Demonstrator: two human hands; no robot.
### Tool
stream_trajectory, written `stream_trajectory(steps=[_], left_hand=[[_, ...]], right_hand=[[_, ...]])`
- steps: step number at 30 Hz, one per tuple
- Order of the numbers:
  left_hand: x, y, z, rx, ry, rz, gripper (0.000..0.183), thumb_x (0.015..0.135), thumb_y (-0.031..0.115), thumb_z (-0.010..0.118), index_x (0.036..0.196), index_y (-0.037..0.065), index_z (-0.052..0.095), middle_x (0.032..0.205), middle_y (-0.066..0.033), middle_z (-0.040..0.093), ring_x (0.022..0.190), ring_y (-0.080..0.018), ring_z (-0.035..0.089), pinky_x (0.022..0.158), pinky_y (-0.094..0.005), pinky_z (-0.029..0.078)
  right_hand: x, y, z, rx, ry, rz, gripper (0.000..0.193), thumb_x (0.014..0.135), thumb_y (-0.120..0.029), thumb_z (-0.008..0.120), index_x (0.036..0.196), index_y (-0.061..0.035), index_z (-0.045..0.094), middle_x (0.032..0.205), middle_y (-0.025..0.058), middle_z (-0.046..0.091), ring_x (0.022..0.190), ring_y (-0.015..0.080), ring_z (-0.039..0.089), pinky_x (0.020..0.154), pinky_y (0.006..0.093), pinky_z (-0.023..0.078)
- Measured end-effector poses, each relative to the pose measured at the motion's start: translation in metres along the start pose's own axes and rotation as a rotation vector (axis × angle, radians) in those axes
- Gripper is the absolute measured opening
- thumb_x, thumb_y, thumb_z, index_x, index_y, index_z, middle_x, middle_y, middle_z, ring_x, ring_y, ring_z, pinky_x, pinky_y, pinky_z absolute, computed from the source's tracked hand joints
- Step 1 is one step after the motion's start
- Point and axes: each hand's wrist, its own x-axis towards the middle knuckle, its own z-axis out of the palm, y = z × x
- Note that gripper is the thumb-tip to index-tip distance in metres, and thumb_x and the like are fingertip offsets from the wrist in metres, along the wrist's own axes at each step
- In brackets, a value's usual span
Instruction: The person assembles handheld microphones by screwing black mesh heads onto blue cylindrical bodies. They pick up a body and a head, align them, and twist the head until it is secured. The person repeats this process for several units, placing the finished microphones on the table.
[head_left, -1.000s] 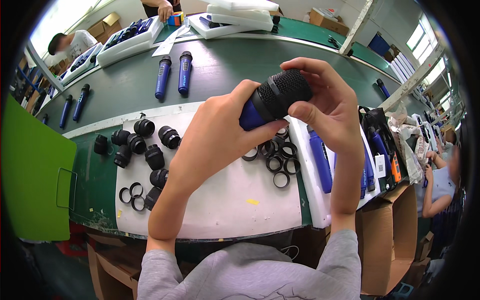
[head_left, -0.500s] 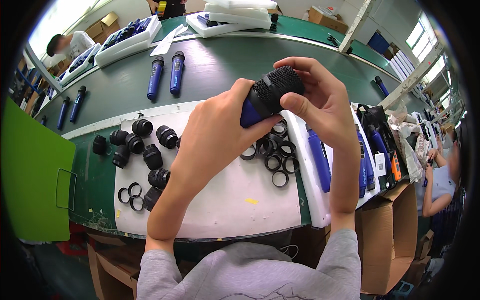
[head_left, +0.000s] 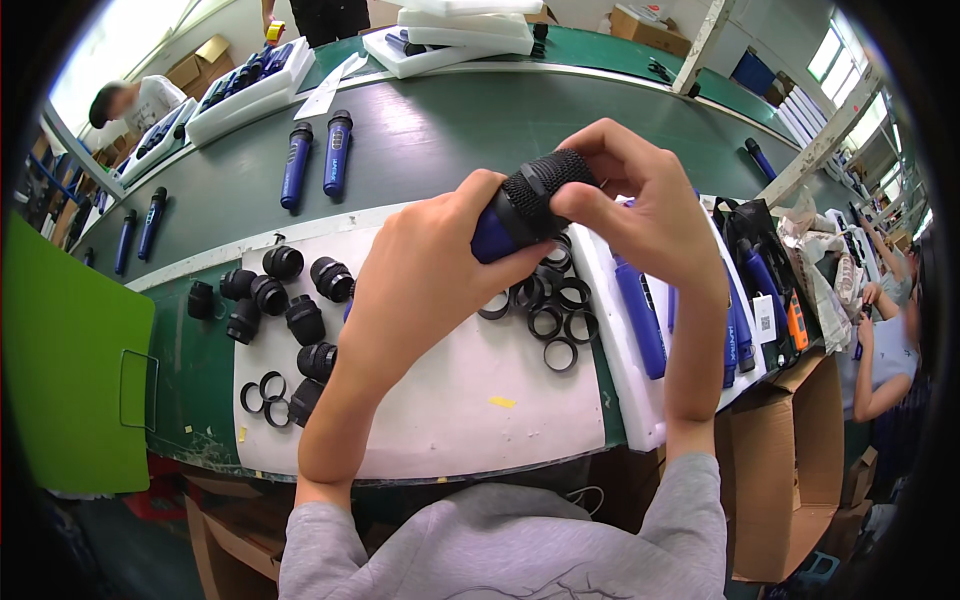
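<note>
A blue handheld microphone (head_left: 510,215) with a black mesh head is held up over the paper-covered bench. My left hand (head_left: 425,260) is closed around its blue body, just below the head. At the mesh end, my right hand (head_left: 640,205) grips the head between thumb and fingers. Below the hands, several black rings (head_left: 545,320) lie on the white paper (head_left: 450,430). Left of my left forearm sit several loose black microphone heads (head_left: 305,318) and a few more rings (head_left: 274,385). The lower part of the held microphone is hidden behind my left hand.
Two blue microphones (head_left: 337,155) lie on the dark green belt beyond the bench. To the right, a white foam tray (head_left: 630,400) holds blue microphones beside an open cardboard box (head_left: 765,480). A bright green panel (head_left: 75,360) stands at left. Other people work at far left and right.
The microphone and both hands have shifted slightly down and left in view, still gripping alike. At the back, a person with a yellow object has moved left.
</note>
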Motion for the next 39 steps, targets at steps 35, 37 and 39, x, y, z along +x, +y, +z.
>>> stream_trajectory(steps=[35, 37, 39], left_hand=[[-0.001, 0.003, -0.005, -0.031, -0.077, -0.042, 0.043, 0.077, 0.029, 0.083, 0.105, 0.003, 0.064, 0.075, -0.0143, 0.068, 0.064, -0.0273, 0.068, 0.061, -0.0345, 0.051], [-0.002, 0.003, -0.005, 0.005, -0.063, -0.048, 0.044, 0.077, 0.029, 0.083, 0.105, 0.003, 0.064, 0.077, -0.0149, 0.068, 0.066, -0.03, 0.068, 0.062, -0.0356, 0.051], [-0.002, 0.002, -0.003, 0.032, -0.045, -0.049, 0.044, 0.076, 0.03, 0.083, 0.105, 0.003, 0.064, 0.078, -0.0156, 0.068, 0.068, -0.0323, 0.068, 0.063, -0.037, 0.052]], right_hand=[[-0.002, 0.009, -0.012, 0.207, -0.198, -0.257, 0.056, 0.086, -0.027, 0.077, 0.128, 0.0044, 0.057, 0.115, 0.0107, 0.064, 0.107, 0.0159, 0.064, 0.096, 0.0322, 0.052], [0.0, 0.012, -0.006, 0.22, -0.168, -0.288, 0.044, 0.086, -0.014, 0.077, 0.124, 0.0013, 0.06, 0.106, 0.0095, 0.067, 0.099, 0.0137, 0.066, 0.091, 0.0313, 0.055], [0.002, 0.013, -0.004, 0.217, -0.157, -0.275, 0.042, 0.088, -0.017, 0.075, 0.123, 0.0015, 0.06, 0.103, 0.009, 0.067, 0.096, 0.0132, 0.066, 0.089, 0.0309, 0.056]])
